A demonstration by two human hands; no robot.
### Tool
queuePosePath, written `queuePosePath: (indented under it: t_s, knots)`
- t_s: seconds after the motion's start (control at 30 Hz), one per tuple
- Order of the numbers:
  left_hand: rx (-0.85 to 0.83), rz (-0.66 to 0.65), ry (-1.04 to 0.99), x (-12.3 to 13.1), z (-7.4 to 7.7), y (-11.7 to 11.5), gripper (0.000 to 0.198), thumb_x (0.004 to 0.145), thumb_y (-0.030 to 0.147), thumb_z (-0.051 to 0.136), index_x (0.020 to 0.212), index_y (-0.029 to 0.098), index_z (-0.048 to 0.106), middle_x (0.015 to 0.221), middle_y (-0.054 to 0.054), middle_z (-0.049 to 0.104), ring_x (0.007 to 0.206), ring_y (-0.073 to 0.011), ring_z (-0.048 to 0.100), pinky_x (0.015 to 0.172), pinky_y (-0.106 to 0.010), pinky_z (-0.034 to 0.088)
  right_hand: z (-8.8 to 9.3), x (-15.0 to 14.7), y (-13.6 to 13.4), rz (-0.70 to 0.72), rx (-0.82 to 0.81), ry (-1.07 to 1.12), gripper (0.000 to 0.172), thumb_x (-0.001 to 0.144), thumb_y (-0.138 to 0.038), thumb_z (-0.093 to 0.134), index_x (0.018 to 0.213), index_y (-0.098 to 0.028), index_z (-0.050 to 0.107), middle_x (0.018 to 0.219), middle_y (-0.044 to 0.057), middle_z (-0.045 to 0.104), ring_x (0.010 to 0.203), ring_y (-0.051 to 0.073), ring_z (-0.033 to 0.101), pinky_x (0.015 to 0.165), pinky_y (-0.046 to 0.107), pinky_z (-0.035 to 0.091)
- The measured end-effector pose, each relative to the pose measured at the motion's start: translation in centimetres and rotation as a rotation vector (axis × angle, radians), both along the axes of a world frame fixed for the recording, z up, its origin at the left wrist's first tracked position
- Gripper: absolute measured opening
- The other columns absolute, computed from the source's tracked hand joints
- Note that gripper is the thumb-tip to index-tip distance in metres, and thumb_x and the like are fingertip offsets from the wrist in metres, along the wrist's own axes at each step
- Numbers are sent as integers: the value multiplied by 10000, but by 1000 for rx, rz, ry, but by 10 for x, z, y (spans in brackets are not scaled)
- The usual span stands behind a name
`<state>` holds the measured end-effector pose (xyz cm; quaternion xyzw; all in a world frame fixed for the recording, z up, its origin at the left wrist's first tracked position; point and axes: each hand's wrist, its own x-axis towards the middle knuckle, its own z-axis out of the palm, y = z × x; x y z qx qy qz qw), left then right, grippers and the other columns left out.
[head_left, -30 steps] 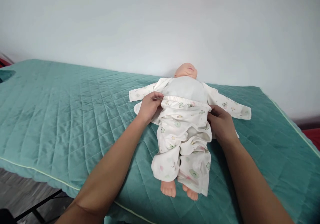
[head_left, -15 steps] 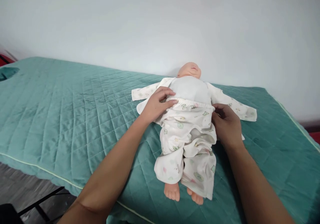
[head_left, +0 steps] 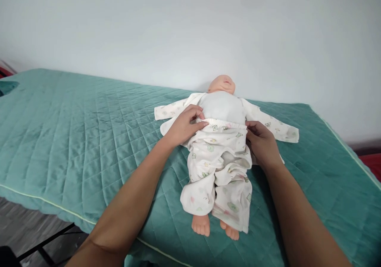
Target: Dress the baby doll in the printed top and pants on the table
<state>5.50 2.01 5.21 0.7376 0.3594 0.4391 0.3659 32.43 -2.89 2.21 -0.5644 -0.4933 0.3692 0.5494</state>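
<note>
A baby doll (head_left: 222, 85) lies on its back with its feet toward me. It wears white printed trousers (head_left: 218, 148), and an open long-sleeved white jacket (head_left: 272, 126) is spread under its plain pale torso. My left hand (head_left: 185, 126) is at the left end of the elastic waistband, thumb on the band and fingers bent over the belly edge. On the other side, my right hand (head_left: 263, 142) pinches the waistband's right end; its fingertips are partly hidden. The trouser legs are rumpled, and both bare feet stick out below the hems.
The doll rests on a green quilted bed cover (head_left: 89, 140) with pale piping along its edge. A plain light wall (head_left: 178, 32) stands behind the bed. At lower left are a dark metal frame (head_left: 44, 243) and the grey floor (head_left: 24, 215). Something red (head_left: 372, 164) shows at the right edge.
The view has shifted a little, so the doll and bed appear slightly farther left. Both hands stay at the waistband, the right one a little higher against it.
</note>
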Motion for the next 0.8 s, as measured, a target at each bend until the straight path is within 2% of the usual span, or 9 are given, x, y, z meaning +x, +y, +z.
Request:
queuePosePath:
  t_s: [0.13, 0.3, 0.47, 0.63, 0.8]
  knots:
    - [53, 36, 52, 3, -2, -1, 157, 890, 337, 668, 843, 213, 584, 1128, -74, 634, 1130, -219, 566, 937, -312, 467, -3, -1, 3, 28, 1, -19, 244, 792, -413, 695, 977, -265, 638, 859, -24, 687, 727, 168, 609, 648, 282, 474]
    - [97, 180, 158, 10, -1, -1, 146, 960, 352, 572, 900, 233, 510, 959, -30, 654, 908, -201, 592, 821, -311, 438, 1, -8, 0, -37, 22, -145, 284, 869, -544, 611, 950, -272, 617, 824, -13, 648, 738, 182, 572, 637, 286, 474]
    - [106, 267, 124, 13, -3, 10, 133, 972, 311, 551, 886, 243, 475, 756, 23, 566, 704, -174, 501, 682, -296, 356, 12, -18, -7, -51, 158, -158, 252, 881, -497, 650, 942, -265, 573, 865, -9, 589, 770, 167, 542, 722, 294, 465]
    - [-5, 220, 109, 15, -1, 30, 152, 944, 278, 577, 838, 239, 474, 736, 27, 568, 719, -176, 511, 690, -295, 356, 19, -22, -10, -53, 196, -245, 241, 836, -436, 698, 837, -253, 541, 826, -13, 516, 723, 155, 477, 675, 288, 421]
    - [-59, 143, 131, 17, 5, 45, 153, 943, 281, 578, 835, 239, 479, 723, 25, 550, 722, -185, 509, 711, -295, 347, 16, -16, -10, -2, 117, -271, 311, 822, -522, 710, 844, -269, 532, 753, -20, 463, 665, 159, 404, 589, 285, 343]
